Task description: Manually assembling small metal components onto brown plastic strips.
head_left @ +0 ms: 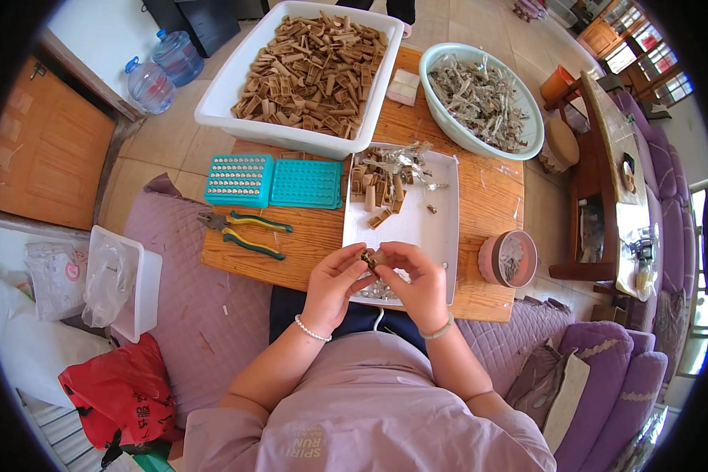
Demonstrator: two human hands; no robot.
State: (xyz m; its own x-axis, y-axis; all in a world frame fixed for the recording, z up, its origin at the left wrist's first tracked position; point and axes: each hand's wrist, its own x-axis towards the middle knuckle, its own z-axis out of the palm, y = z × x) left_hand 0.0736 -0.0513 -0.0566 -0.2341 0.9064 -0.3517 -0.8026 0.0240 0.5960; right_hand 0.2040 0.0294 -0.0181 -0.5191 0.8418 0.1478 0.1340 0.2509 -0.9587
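Observation:
My left hand (332,282) and my right hand (417,285) meet above the near part of a shallow white tray (440,224). Between their fingertips they pinch a small dark part with a brassy shine (368,259); my fingers cover much of it, and its kind is unclear. Brown plastic pieces (381,189) and clear-wrapped silvery parts (405,161) are heaped at the tray's far end. One tiny part (432,208) lies apart from them. Small shiny bits (379,291) show at the near end, partly behind my hands.
Left of the tray are pliers (252,232), a teal box of silver round pieces (240,179) and a teal holed tray (305,184). Beyond stand a white tub (220,110) of brown pieces and a pale basin (531,134) of wrapped parts. A pink pot (492,259) stands right.

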